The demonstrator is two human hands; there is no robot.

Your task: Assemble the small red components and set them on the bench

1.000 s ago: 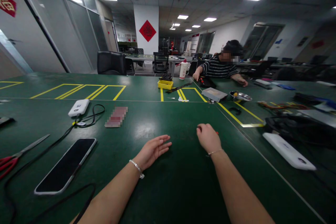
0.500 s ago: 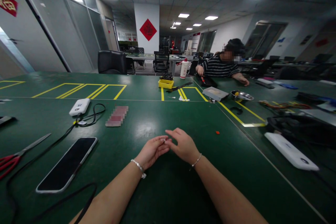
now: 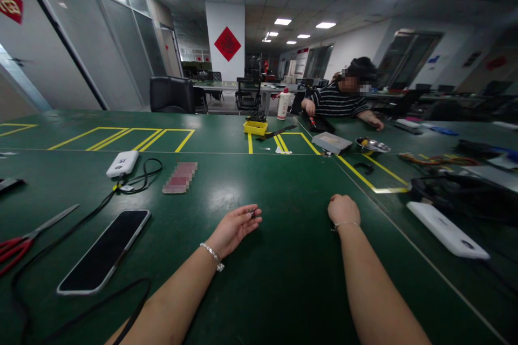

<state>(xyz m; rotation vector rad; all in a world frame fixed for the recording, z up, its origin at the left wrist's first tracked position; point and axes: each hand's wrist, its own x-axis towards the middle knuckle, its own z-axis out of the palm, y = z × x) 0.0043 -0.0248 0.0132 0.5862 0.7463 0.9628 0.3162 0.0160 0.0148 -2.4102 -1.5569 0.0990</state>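
Note:
My left hand is held over the green table, palm turned inward, with a small dark metallic object pinched between thumb and fingers. Well to its right, my right hand is closed near the tabletop, at the place where a small orange piece lay. That piece is out of sight now, and what the fingers hold is hidden.
To the left lie a phone, red scissors, a white power bank and a black cable. Another white power bank is at the right. A yellow tray and a person are across the table.
My right hand has left my left hand and moved right, over the spot of the orange piece, and its fingers have closed. My left hand stays nearly in place.

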